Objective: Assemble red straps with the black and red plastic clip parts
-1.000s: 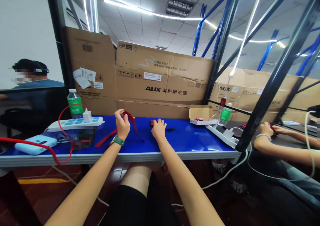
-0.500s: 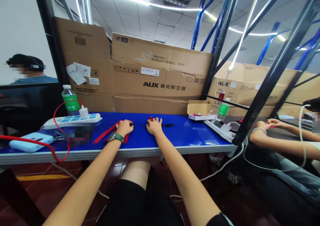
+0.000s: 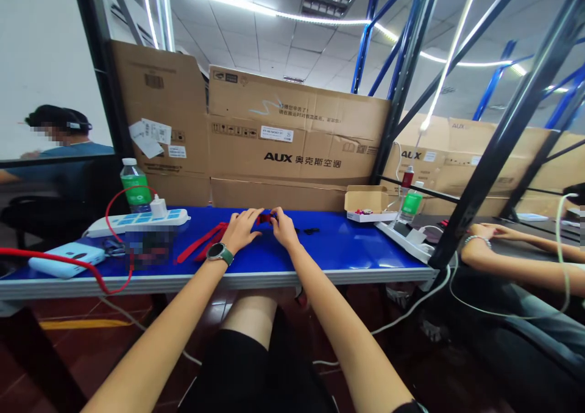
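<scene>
My right hand [image 3: 284, 228] pinches a small red piece [image 3: 264, 218], which looks like folded strap or cloth, just above the blue tabletop [image 3: 320, 251]. My left hand [image 3: 242, 230] is beside it, fingers stretched and thumb spread, fingertips close to the red piece; whether they touch it I cannot tell. A watch with a green band is on my left wrist. Left of that hand lie red straps [image 3: 201, 245] on the table, partly hidden by the hand and wrist. Small black parts [image 3: 311, 231] lie to the right of my right hand.
At left stand a white power strip [image 3: 132, 220], a light-blue power bank [image 3: 66, 259] with a red cable, and a green-labelled bottle [image 3: 134, 187]. An open small carton [image 3: 369, 217] with little items is at right, near another person's hands [image 3: 484, 236]. Cardboard [image 3: 292, 145] walls the back.
My left hand has moved right, off the red straps and towards my right hand. The right hand's fingers have gone from spread to pinching the red piece.
</scene>
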`<state>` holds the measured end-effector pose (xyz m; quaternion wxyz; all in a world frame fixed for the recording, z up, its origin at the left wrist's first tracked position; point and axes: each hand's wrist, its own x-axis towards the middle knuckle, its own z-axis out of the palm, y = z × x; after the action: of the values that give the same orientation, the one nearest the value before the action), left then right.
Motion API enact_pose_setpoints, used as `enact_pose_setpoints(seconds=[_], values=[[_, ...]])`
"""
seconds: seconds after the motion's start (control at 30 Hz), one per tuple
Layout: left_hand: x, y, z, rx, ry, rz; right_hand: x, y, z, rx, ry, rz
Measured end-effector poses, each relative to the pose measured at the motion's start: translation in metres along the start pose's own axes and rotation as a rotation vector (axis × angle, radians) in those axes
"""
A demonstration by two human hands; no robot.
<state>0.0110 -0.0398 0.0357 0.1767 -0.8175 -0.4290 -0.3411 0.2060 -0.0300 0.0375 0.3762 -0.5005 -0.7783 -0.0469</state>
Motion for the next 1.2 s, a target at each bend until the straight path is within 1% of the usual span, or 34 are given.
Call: enact_pose_setpoints(seconds=[0.07,0.13,0.2,0.3,0.4,0.5,0.57,0.7,0.77,0.83,0.93,1.0,1.1,1.2], values=[[0.003,0.004,-0.002,-0.029,-0.014,0.062,-0.001,-0.002,0.000,0.113,-0.016,-0.038],[0.004,0.003,-0.001,-0.059,-0.016,0.079,-0.002,-0.003,0.000,0.201,-0.048,-0.052],[0.004,0.001,0.001,-0.084,-0.004,0.081,-0.002,-0.003,0.001,0.226,-0.072,-0.055],[0.004,-0.003,0.004,-0.095,0.000,0.092,-0.002,-0.004,0.001,0.148,-0.060,-0.051],[0.004,-0.006,0.007,-0.138,-0.003,0.105,-0.004,-0.005,0.003,0.044,0.007,-0.040],[0.004,-0.006,0.007,-0.185,-0.002,0.104,-0.004,-0.005,0.006,0.059,0.015,-0.056],[0.004,-0.003,0.006,-0.203,-0.007,0.091,-0.001,-0.003,0.009,0.091,-0.006,0.001],[0.005,0.003,0.003,-0.283,0.034,0.039,0.006,0.001,0.015,0.154,0.014,0.198],[0.005,0.003,0.003,-0.312,0.053,0.018,0.007,0.002,0.017,0.183,0.024,0.229],[0.004,0.002,0.004,-0.319,0.043,0.011,0.005,0.003,0.017,0.190,-0.004,0.194],[0.002,-0.002,0.004,-0.323,0.000,0.012,0.002,0.005,0.016,0.175,-0.071,0.103],[0.001,-0.004,0.004,-0.346,-0.001,-0.012,0.002,0.007,0.015,0.187,-0.082,0.067],[0.002,-0.003,0.003,-0.410,0.036,-0.063,0.008,0.011,0.015,0.264,-0.008,0.075],[0.003,-0.002,0.002,-0.459,0.085,-0.112,0.014,0.014,0.019,0.433,0.123,0.168]])
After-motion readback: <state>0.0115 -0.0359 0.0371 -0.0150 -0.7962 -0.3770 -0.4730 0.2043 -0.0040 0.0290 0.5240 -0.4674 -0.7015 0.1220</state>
